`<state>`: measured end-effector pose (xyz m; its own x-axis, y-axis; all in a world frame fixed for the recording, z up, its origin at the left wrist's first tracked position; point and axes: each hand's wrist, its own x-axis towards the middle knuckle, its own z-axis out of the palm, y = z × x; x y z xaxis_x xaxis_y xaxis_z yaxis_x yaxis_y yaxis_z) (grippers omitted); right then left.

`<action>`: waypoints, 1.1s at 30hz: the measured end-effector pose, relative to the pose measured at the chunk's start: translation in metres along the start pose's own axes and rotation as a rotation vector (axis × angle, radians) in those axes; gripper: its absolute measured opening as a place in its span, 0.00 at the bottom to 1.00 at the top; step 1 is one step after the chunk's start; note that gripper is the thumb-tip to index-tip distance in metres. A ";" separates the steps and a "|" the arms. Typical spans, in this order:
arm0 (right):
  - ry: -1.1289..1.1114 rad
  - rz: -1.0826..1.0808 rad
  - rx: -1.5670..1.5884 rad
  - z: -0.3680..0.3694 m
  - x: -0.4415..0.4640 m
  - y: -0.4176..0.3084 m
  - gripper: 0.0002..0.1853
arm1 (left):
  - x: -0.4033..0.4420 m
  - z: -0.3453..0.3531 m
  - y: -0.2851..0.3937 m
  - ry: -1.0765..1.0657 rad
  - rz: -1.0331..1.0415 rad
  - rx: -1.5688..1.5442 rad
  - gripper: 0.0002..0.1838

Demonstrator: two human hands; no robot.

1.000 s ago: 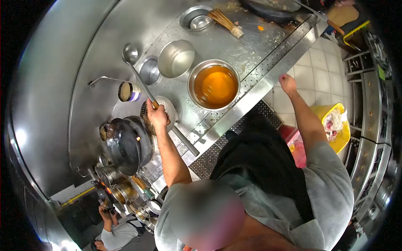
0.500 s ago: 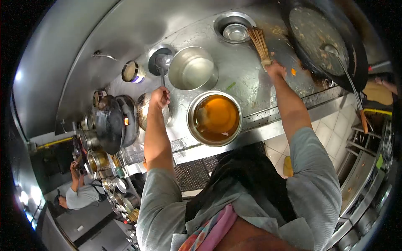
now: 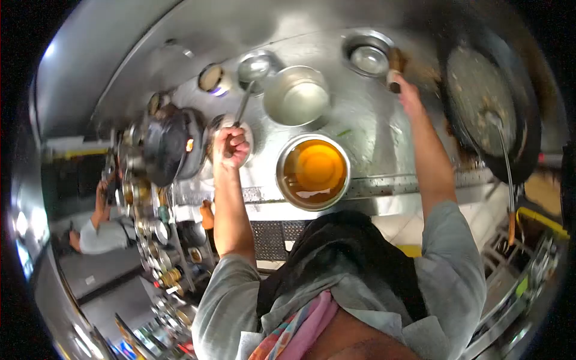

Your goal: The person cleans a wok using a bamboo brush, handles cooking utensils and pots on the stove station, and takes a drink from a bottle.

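My left hand (image 3: 232,147) is closed around the handle of a metal ladle (image 3: 244,103), whose bowl lies over a small metal pot (image 3: 269,81). Beneath and beside that hand is a round perforated strainer (image 3: 249,137). My right hand (image 3: 410,96) grips a bamboo brush (image 3: 396,63), blurred, held upright beside a metal bowl (image 3: 354,41) with a smaller bowl (image 3: 369,60) inside. Between my arms stands a round pot (image 3: 279,180) of orange-brown liquid. Behind it is a wider metal pot (image 3: 296,99) with a pale inside.
At the right, a large wok (image 3: 480,90) holds cloudy liquid and a long-handled ladle (image 3: 507,162). Dark woks (image 3: 165,147) and an open can (image 3: 212,79) stand at the left. Another person (image 3: 102,231) is at the far left. A steel counter edge (image 3: 384,206) runs before me.
Since the first frame, my right hand has come over the counter and taken hold of the brush, now turned beside the bowl. The ladle's bowl has moved over the small pot. The view has turned.
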<state>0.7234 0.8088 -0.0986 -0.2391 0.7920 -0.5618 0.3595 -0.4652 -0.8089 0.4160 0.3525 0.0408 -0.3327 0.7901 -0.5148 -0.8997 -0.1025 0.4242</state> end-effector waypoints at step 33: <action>0.193 -0.613 -0.208 -0.024 -0.264 0.175 0.18 | -0.022 0.126 -0.035 -0.196 -0.165 0.195 0.04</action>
<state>0.8713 0.5276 -0.0875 -0.2970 0.9538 0.0444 0.3810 0.1611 -0.9104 0.4904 0.4153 0.1312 -0.1089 0.8899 -0.4430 -0.8598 0.1394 0.4913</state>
